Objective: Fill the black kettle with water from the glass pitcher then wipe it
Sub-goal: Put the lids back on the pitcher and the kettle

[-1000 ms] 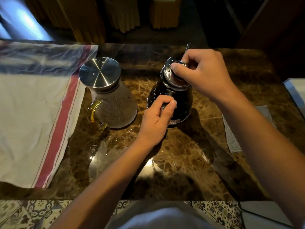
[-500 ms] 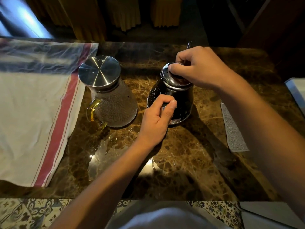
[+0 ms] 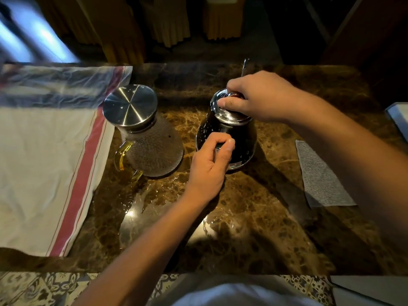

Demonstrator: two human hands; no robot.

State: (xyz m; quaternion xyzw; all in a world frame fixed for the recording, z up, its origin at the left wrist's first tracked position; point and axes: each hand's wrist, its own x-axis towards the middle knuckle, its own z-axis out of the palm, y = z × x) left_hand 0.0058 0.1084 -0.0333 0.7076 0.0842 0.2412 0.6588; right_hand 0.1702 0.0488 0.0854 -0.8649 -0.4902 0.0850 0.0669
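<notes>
The black kettle [image 3: 240, 134] stands on the brown marble counter [image 3: 254, 217], dotted with water drops. Its shiny metal lid [image 3: 223, 110] sits on top. My right hand [image 3: 258, 96] presses down on the lid with fingers curled over its knob. My left hand [image 3: 209, 166] grips the kettle's near side, where the handle is hidden under the fingers. The glass pitcher [image 3: 152, 149] with a steel lid [image 3: 129, 104] and a yellow handle stands just left of the kettle, untouched.
A white cloth with a red stripe [image 3: 50, 162] covers the counter's left part. A small grey cloth [image 3: 320, 180] lies to the right of the kettle. A thin metal spout [image 3: 244, 66] pokes up behind my right hand. Water glistens on the counter near the pitcher.
The lid was tilted above the kettle's mouth; my right hand has lowered it flat onto the kettle. My left hand has stayed on the kettle's side.
</notes>
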